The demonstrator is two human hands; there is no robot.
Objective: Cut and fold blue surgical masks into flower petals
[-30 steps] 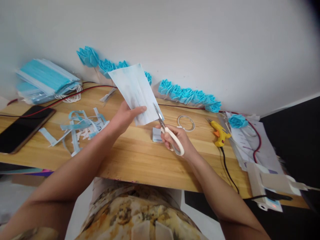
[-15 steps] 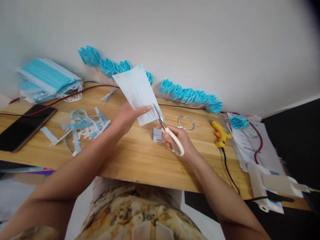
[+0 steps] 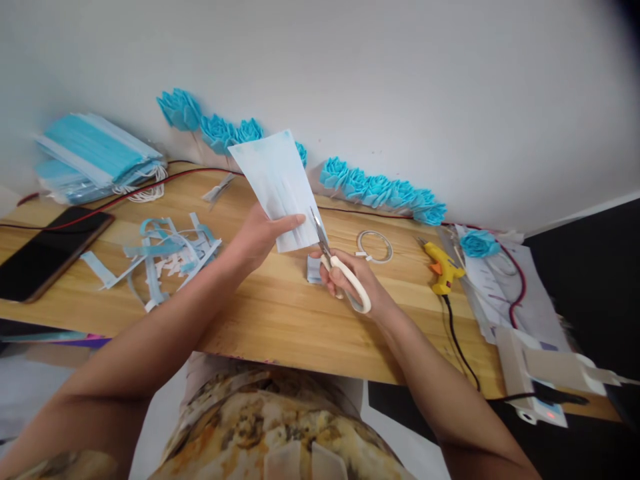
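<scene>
In the head view, read as a clock face from its centre, your left hand (image 3: 255,237) at nine pinches the pale sheet (image 3: 277,180), which stands raised between ten and eleven; your thumb presses its near face, while the fingers behind are hidden. Your right hand (image 3: 361,268) at four is wrapped round the scissors (image 3: 340,265), whose blades point toward eleven along the sheet's right edge; how wide they gape, I can't tell. For a clean edge, hold the sheet taut, since its upper end hangs unsupported and could buckle. Your thumb tip lies just beside the blades, so draw it back toward nine. Use long, even strokes, steering with the sheet, and stay clear of the folded pieces (image 3: 313,272) at six.
</scene>
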